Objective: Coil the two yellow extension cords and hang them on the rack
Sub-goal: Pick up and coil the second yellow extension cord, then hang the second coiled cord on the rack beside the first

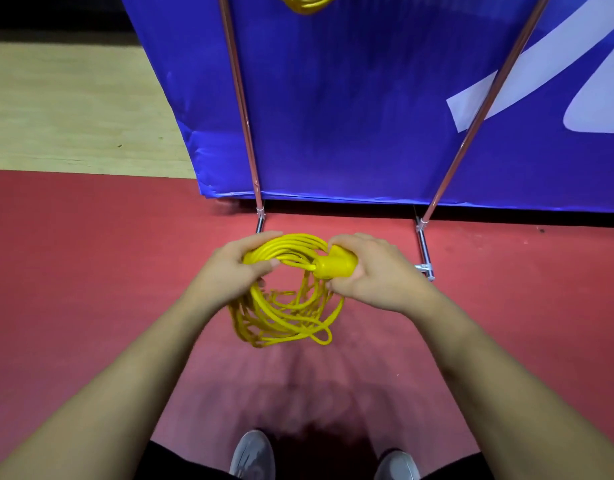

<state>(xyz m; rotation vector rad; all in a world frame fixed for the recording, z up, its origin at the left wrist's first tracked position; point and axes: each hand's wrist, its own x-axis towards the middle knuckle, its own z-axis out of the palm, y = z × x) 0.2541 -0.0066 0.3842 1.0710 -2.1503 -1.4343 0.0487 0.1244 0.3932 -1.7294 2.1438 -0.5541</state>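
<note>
Where the red floor [73, 271] met the blue banner [368, 116], the rack [242, 109] showed as two slanted metal poles on short feet, just in front of the banner. Upper cord [307, 3]: yellow, only its lowest loops in view at the top edge, between the poles, seemingly hung already. Coil [285, 313]: yellow, many loose turns, held in the air above the floor near the rack's feet, with the lower loops sagging unevenly. Left hand [229, 268]: fingers and thumb wrapped round the gathered top of the coil. Right hand [371, 278]: fingers curled round the plug [335, 265], a stout moulded end lying across that bundle. Handling, as judged: light, limp rather than stiff, not fragile; the smooth jacket looked apt to let turns slide and spring apart. Best hold: the gathered top, where all the turns crossed. The plug offered the only rigid purchase, though a pull on it alone would likely undo the loops.
</note>
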